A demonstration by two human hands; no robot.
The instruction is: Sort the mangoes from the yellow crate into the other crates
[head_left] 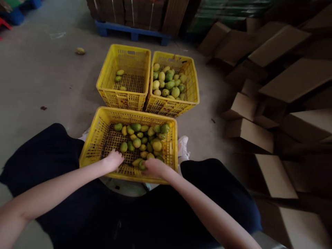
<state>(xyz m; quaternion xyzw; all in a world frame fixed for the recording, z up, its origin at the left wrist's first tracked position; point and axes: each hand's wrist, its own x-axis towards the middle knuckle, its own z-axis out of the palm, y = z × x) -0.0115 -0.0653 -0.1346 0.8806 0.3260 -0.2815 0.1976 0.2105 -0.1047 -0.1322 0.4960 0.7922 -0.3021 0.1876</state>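
The near yellow plastic crate [94, 129] stands between my knees, with several green and yellow oval fruits [137, 142] gathered toward its middle and right side. My left hand [114, 160] is inside its near left part, fingers curled downward just left of the fruits; whatever they hold, if anything, is hidden. At the near side, my right hand [155, 168] has its fingers closed around a green fruit [141, 165]. That fruit lies low in the crate beside other yellow-green ones.
Beyond stand two more yellow crates: the left one [105, 77] holds three fruits, the right one [193, 81] several. A single fruit [80, 51] lies on the floor at far left. Cardboard boxes [256, 135] crowd the right side. A blue pallet [135, 33] bears cartons behind.
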